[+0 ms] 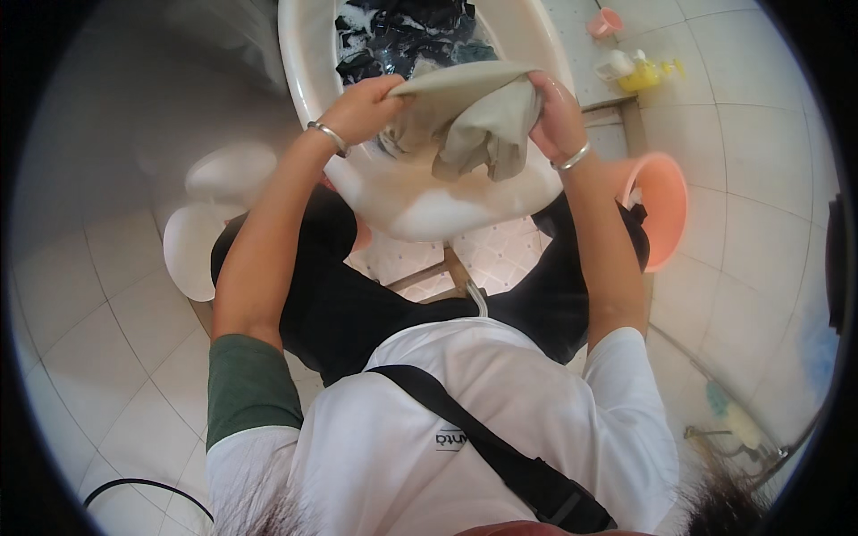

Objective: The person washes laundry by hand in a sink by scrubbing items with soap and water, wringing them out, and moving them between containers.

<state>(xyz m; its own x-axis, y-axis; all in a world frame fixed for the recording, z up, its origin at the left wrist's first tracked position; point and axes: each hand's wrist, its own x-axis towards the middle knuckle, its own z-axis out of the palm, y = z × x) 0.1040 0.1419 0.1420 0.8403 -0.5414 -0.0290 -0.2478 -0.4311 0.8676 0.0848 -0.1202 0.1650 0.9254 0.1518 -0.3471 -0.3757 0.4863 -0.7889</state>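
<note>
A wet, light beige garment (487, 121) is stretched between my two hands above the near end of a white bathtub (429, 201). My left hand (362, 109) grips its left edge, fingers closed round the cloth. At the opposite edge, my right hand (556, 116) pinches the fabric near its top corner. The middle of the garment sags in folds toward the tub. What kind of garment it is, I cannot tell. Behind it, dark clothes (407, 36) soak in sudsy water in the tub.
An orange bucket (661, 210) stands right of my right knee. By the tub's far right are a pink cup (605, 22) and a yellow bottle (639, 76). White rounded fixture (192, 250) sits at left. Tiled walls close in both sides; a black cable (147, 482) curves at lower left.
</note>
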